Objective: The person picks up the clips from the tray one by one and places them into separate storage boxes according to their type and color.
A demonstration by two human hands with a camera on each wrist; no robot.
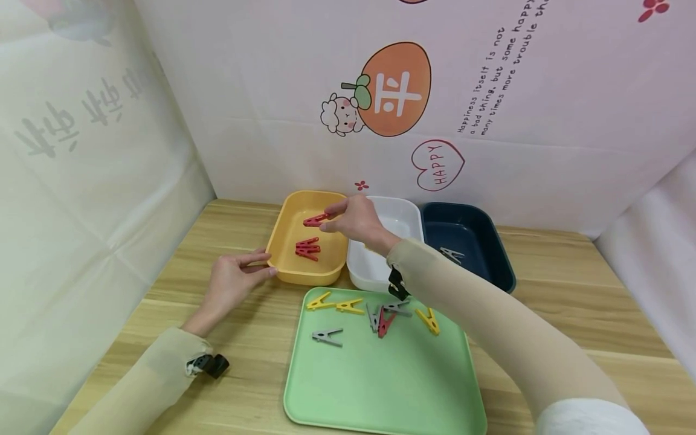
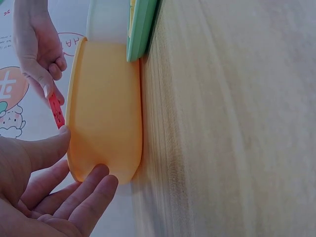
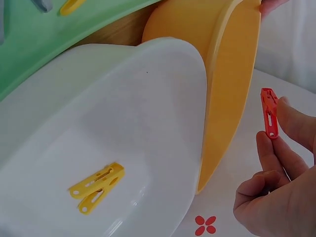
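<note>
Over the yellow tray (image 1: 283, 226), my right hand (image 1: 359, 220) pinches a red clothespin (image 3: 269, 112) between thumb and fingertips. Below that clothespin, more red clothespins (image 1: 307, 248) lie close together on the tray floor. My left hand (image 1: 231, 284) touches the tray's near left corner, its fingers fairly straight against the outer wall and the thumb close to the rim, as the left wrist view shows. A yellow clothespin (image 3: 98, 186) lies in the white tray (image 3: 143, 98), which is partly covered by my right hand and forearm in the head view.
A dark blue tray (image 1: 489, 254) with a grey clothespin (image 1: 452, 254) stands right of the white one. In front, a green tray (image 1: 380, 380) bears several yellow, grey and red clothespins near its far edge. A printed cloth (image 1: 272, 139) hangs behind.
</note>
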